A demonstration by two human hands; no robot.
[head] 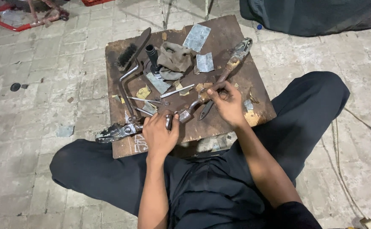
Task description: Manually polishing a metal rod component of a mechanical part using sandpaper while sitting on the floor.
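I see my left hand (160,133) curled around the near end of a rusty metal lever (219,80) at the near edge of the wooden bench (232,36); my right hand (227,101) grips its middle; the lever runs to the far right; a brush (128,55) and grey rag (172,61) lie farther off.

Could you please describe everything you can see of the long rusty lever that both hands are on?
The lever is a long, rusty metal bar lying diagonally across the wooden board. Its far end, top right, carries a worn greyish pedal-like piece; its near end has a metal fitting. The right hand grips its middle, and the left hand rests at the near end.
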